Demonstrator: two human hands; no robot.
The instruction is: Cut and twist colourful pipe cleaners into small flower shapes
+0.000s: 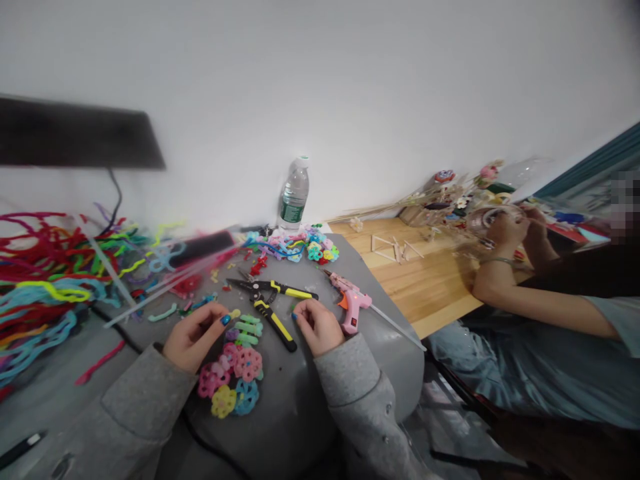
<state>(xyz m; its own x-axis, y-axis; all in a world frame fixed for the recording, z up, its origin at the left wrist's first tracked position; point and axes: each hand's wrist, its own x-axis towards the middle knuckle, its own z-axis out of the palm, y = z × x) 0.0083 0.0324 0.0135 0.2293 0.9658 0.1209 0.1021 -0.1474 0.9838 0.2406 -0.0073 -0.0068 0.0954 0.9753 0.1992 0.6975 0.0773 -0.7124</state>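
Note:
My left hand (200, 335) pinches a small yellow fuzzy piece (235, 314) between thumb and fingertip, with blue polish on the nail. Just below it lies a cluster of pipe-cleaner flowers: a pink flower (249, 365), a yellow flower (223, 402) and a blue flower (246, 398). Green pipe-cleaner pieces (249, 325) lie at the top of that cluster. My right hand (319, 327) is closed, thumb against fingers; anything in it is too small to make out. Between my hands rest pliers (274, 320) with yellow-and-black handles. A pink glue gun (354, 308) lies right of my right hand, a glue stick jutting from its back.
Many pipe cleaners (45, 293) are heaped at the left. A water bottle (295, 195) stands by the wall, behind more colourful pieces (320, 247). A dark lamp-like panel (75, 133) hangs upper left. At the wooden table (425, 287), another person's hands (510, 233) hold something.

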